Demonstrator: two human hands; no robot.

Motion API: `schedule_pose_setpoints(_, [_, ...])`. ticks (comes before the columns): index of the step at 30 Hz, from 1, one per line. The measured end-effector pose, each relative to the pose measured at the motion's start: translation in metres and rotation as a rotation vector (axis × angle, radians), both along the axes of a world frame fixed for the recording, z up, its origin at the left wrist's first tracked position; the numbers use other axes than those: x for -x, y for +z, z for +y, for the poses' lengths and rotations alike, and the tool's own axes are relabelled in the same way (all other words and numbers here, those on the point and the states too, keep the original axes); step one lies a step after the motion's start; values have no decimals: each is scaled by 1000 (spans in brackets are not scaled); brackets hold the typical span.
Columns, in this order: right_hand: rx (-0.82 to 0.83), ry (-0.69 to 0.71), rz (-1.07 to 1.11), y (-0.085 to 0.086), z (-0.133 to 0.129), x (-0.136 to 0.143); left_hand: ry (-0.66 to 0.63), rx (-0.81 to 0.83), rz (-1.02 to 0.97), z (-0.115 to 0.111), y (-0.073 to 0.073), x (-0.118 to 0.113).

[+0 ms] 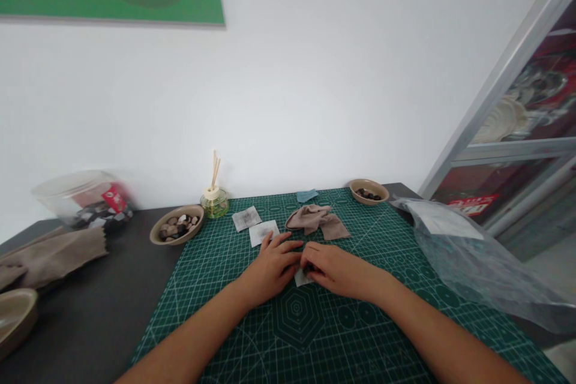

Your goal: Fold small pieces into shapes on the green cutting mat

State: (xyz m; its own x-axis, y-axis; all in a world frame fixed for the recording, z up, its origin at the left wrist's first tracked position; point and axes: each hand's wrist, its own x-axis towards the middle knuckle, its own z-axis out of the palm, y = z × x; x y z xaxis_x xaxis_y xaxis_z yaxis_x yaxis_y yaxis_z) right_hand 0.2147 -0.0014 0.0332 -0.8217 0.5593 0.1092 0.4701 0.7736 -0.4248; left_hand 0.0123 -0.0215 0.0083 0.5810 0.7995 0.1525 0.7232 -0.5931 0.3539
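Our forearms (193, 336) reach over the green mat (369, 342) so our left hand (267, 273), fingers parted, seemingly steadies the white square (302, 279) beneath our right hand (337, 267), its fingers closed on a partly hidden dark piece (308, 268).

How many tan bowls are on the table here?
3. One tan bowl, cut off by the picture's left edge; a second bowl near the green gridded mat's far left corner; a third bowl at its far right corner.
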Motion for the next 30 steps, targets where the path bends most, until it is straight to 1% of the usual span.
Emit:
schedule_pose_setpoints(5, [-10,-30,-15,1,1,-1,-6,-2,-11,0,0,0])
schedule_pose_setpoints(11, [5,16,11,1,0,0,0,-1,5,0,1,0])
schedule_pose_setpoints(18, [-9,-16,-7,0,2,-1,-5,-7,-1,0,0,0])
schedule_pose_setpoints(30, [-19,19,22,1,2,-1,4,-1,7,0,1,0])
